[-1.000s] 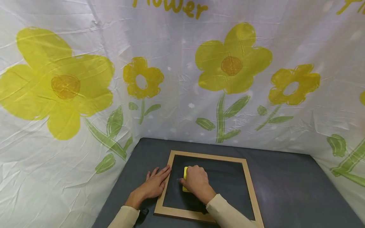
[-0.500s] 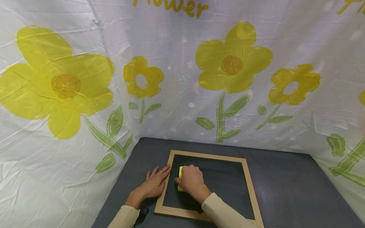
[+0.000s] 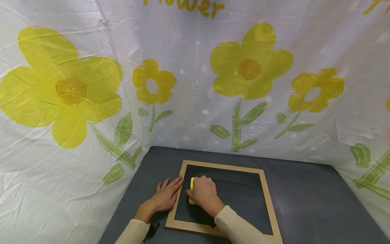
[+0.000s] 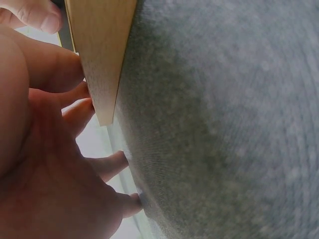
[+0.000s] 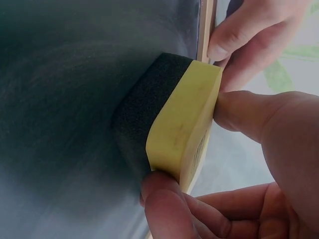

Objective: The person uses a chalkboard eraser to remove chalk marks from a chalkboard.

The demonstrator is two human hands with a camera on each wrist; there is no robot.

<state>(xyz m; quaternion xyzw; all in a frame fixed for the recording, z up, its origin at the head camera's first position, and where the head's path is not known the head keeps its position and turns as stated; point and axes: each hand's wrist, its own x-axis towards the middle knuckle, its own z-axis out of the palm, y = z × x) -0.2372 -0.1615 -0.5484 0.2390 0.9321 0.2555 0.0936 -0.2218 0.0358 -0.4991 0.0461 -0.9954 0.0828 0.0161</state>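
A wood-framed chalkboard (image 3: 234, 189) lies flat on the dark table. On its left part my right hand (image 3: 204, 194) grips a chalkboard eraser (image 5: 182, 119) with a yellow back and a black felt side. In the right wrist view the felt faces the board and touches or nearly touches it; thumb and fingers hold the yellow part. My left hand (image 3: 163, 200) rests at the left side of the wooden frame (image 4: 99, 55), its fingers spread and fairly straight. In the left wrist view some fingertips touch the frame and others reach the table cloth.
The grey table (image 3: 317, 200) stretches to the right of the board. A white curtain (image 3: 192, 125) printed with yellow flowers closes off the back and sides. A small black object (image 3: 152, 230), partly hidden, shows by my left wrist.
My right hand has slid left across the board with the eraser, mostly in the first half second, toward the left frame edge. My left hand stays in place.
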